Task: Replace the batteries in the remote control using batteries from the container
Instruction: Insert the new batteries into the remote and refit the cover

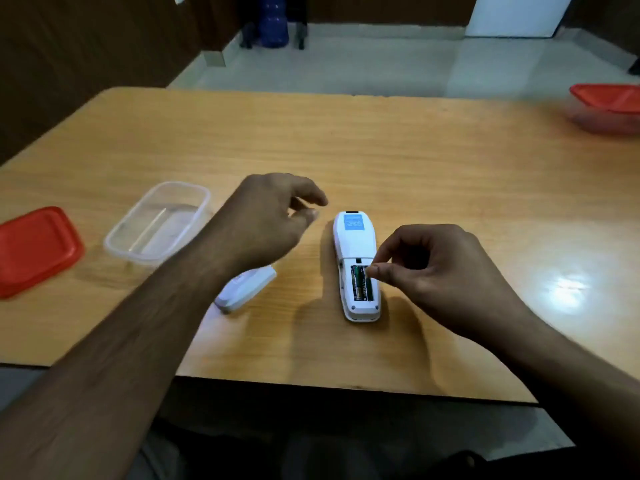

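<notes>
On the wooden table (381, 150), near its front edge, a white remote control (356, 268) is laid face down, battery bay uncovered, one battery (359, 283) seen inside; the bay's right side is hidden by fingers. The right hand (436, 271) is held at the bay, thumb and forefinger pinched together there; what is pinched cannot be told. The left hand (266, 220) is hovered left of the remote, fingers loosely spread, nothing held. The battery cover (246, 289) is lain beneath the left wrist. A clear container (157, 223) and its red lid (36, 249) are placed at far left, a second red-lidded container (609, 107) at far right
</notes>
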`<control>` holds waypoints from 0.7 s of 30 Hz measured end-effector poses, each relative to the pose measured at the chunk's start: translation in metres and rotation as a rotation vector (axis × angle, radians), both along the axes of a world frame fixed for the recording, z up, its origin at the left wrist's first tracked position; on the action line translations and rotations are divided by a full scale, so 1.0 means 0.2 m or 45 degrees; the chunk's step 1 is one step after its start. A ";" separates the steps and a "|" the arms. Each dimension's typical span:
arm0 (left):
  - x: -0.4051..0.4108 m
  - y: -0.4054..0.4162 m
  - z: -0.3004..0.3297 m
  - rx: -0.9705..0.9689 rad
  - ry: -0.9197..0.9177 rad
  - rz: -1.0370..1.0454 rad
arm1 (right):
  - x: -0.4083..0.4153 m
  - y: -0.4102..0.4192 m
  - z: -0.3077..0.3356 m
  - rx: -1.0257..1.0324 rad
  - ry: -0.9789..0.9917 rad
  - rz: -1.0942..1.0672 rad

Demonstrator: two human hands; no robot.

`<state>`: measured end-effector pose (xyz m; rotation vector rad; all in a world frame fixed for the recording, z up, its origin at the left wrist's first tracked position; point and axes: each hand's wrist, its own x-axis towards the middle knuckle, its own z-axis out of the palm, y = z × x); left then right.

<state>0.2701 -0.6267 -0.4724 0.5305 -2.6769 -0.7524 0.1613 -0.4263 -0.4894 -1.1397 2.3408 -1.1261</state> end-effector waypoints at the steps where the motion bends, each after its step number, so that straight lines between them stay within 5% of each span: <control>1: 0.05 -0.03 0.03 0.020 0.012 0.063 | 0.01 0.00 0.02 -0.018 0.031 -0.010; 12: 0.39 -0.11 0.02 0.220 -0.560 0.019 | 0.25 -0.24 0.08 0.062 0.095 0.086; 16: 0.37 -0.11 0.01 0.090 -0.549 0.002 | 0.30 -0.32 0.07 0.146 0.177 0.086; 21: 0.39 -0.16 0.02 0.227 -0.478 0.051 | 0.33 -0.36 0.04 0.226 0.199 0.120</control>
